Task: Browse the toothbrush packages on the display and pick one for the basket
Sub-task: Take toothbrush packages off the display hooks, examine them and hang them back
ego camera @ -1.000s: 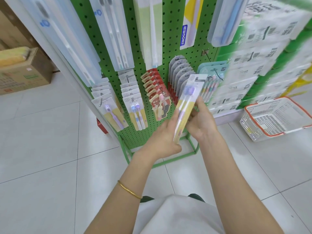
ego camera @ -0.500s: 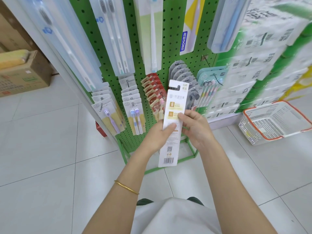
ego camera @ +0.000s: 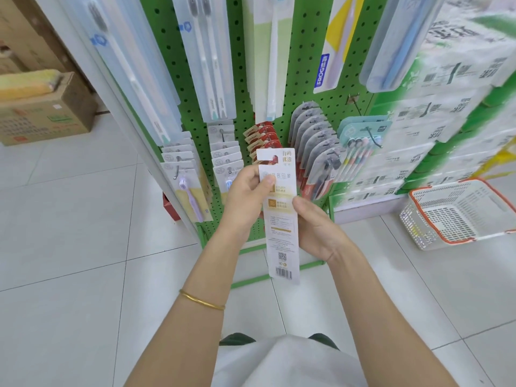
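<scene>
Currently held item: toothbrush package (ego camera: 280, 219), a long white card held upright, printed back facing the person, in front of the display's lower rows.
Left hand (ego camera: 245, 196): grips the card's upper part, thumb across the face, fingers curled behind.
Right hand (ego camera: 318, 230): grips the card's right edge at mid-height, thumb on the face, fingers behind.
Writing on card: Chinese characters at top, beside the hanging hole. Two gold panels sit below them, then fine print too small to read. A QR code and a barcode are at the bottom.
Display (ego camera: 307, 65): green pegboard at 12 o'clock, hung with toothbrush packs.
Legible brand: "FROG" in white on a blue strip, on a yellow and white pack (ego camera: 332, 51) at 1 o'clock.
Basket (ego camera: 458, 241): white mesh with an orange rim, on the floor at 3 o'clock, well apart from the card.
Stacked goods (ego camera: 446, 107): green and white packs at 2 o'clock, print blurred.
Cardboard box (ego camera: 47, 118): at 10 o'clock, markings unreadable.
Bracelet (ego camera: 202, 301): gold band on the left forearm.
</scene>
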`<state>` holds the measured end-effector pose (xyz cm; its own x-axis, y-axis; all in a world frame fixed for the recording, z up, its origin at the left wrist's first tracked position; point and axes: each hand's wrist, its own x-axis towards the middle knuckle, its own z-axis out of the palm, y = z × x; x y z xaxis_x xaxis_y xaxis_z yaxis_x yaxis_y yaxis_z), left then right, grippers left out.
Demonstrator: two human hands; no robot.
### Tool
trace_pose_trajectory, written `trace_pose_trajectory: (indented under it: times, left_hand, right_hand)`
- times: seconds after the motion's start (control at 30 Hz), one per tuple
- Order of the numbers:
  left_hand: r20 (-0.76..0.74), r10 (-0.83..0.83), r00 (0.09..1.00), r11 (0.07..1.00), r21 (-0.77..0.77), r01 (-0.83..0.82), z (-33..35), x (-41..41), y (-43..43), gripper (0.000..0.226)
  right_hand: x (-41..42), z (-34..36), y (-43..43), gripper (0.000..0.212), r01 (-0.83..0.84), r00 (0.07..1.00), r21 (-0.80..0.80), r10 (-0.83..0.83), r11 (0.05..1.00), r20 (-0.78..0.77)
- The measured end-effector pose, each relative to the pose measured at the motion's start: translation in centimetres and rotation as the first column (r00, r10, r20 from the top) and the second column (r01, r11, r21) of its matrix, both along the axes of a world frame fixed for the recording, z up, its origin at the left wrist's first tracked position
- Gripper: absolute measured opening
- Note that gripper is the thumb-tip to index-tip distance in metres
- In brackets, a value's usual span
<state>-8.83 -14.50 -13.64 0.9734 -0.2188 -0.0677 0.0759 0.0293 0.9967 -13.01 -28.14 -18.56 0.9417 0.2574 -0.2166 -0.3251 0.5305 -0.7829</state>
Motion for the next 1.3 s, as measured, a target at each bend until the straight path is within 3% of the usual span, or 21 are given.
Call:
trace_pose_trajectory:
  times: [0.23, 0.33, 0.4, 0.47, 0.53, 0.6, 0.67, 0.8, 0.97, 1.3]
  left_hand:
    - [-0.006, -0.019, 1.0, 0.996, 0.088, 0.02, 0.5, 0.7, 1.6, 0.013]
    - [0.07, 0.078, 0.994, 0.98, 0.175, -0.09, 0.4, 1.1, 2.2, 0.018]
    - [0.174, 0.217, 0.961, 0.933, 0.254, -0.256, 0.3, 1.5, 3.1, 0.023]
    - [0.261, 0.296, 0.919, 0.873, 0.316, -0.371, 0.1, 2.0, 4.3, 0.027]
    - [0.31, 0.309, 0.899, 0.835, 0.364, -0.412, -0.3, 2.5, 5.2, 0.031]
    - [0.328, 0.3, 0.896, 0.821, 0.389, -0.417, -0.6, 3.0, 5.9, 0.034]
    - [0.353, 0.289, 0.89, 0.811, 0.404, -0.423, -0.8, 3.5, 6.4, 0.036]
    - [0.42, 0.248, 0.873, 0.787, 0.438, -0.435, -1.1, 4.0, 7.0, 0.038]
    - [0.434, 0.199, 0.878, 0.768, 0.487, -0.415, -0.9, 4.4, 7.5, 0.041]
    - [0.459, 0.073, 0.885, 0.707, 0.602, -0.371, -0.8, 5.4, 8.4, 0.047]
  right_hand:
    - [1.4, -0.7, 1.6, 0.068, -0.138, 0.99, 0.138, 0.133, 0.981, 0.04]
    - [2.0, -0.6, 1.8, 0.068, -0.146, 0.989, 0.145, 0.148, 0.979, -0.005]
    - [2.5, -0.8, 2.4, 0.07, -0.081, 0.995, 0.078, 0.085, 0.994, -0.043]
    - [2.9, -0.8, 3.5, 0.055, 0.027, 0.998, -0.119, -0.034, 0.993, -0.053]
    - [3.2, -0.6, 4.9, 0.041, 0.135, 0.99, -0.454, -0.138, 0.881, 0.027]
    - [3.6, -0.8, 6.5, 0.038, 0.238, 0.969, -0.681, -0.217, 0.693, 0.118]
    - [4.0, -1.6, 7.8, 0.043, 0.294, 0.952, -0.785, -0.244, 0.545, 0.187]
    - [4.8, -3.6, 9.4, 0.06, 0.355, 0.926, -0.859, -0.266, 0.369, 0.268]
    - [5.5, -4.0, 10.6, 0.061, 0.368, 0.913, -0.891, -0.283, 0.264, 0.293]
    - [8.9, -5.6, 12.2, 0.058, 0.382, 0.895, -0.892, -0.339, 0.242, 0.291]
